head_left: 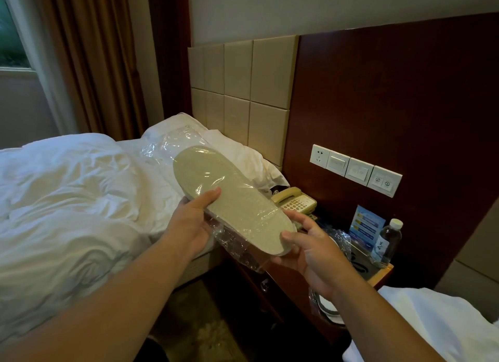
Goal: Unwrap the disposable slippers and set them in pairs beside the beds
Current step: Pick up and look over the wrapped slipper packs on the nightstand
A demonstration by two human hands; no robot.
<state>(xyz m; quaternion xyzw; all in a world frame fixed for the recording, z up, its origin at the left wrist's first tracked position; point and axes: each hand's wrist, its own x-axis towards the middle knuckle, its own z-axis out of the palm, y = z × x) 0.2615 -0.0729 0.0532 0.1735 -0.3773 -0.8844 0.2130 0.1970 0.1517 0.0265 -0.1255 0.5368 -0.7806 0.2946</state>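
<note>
A pack of disposable slippers [229,197] in clear plastic wrap [172,143] is held up in front of me, pale dotted sole facing up. My left hand [194,221] grips the pack's left edge, thumb on the sole. My right hand [310,245] holds the heel end from below, thumb on the sole's rim. Loose wrap hangs under the pack and sticks out past the toe. The left bed [67,199] with a rumpled white duvet lies to the left. A corner of the right bed [432,324] shows at lower right.
Between the beds stands a dark wooden nightstand [383,275] with a beige telephone [294,199], a water bottle [388,240], a blue card and crumpled plastic. More wrapped slippers [326,307] sit lower on it. Wall switches [353,170] are on the headboard panel. Patterned carpet lies below.
</note>
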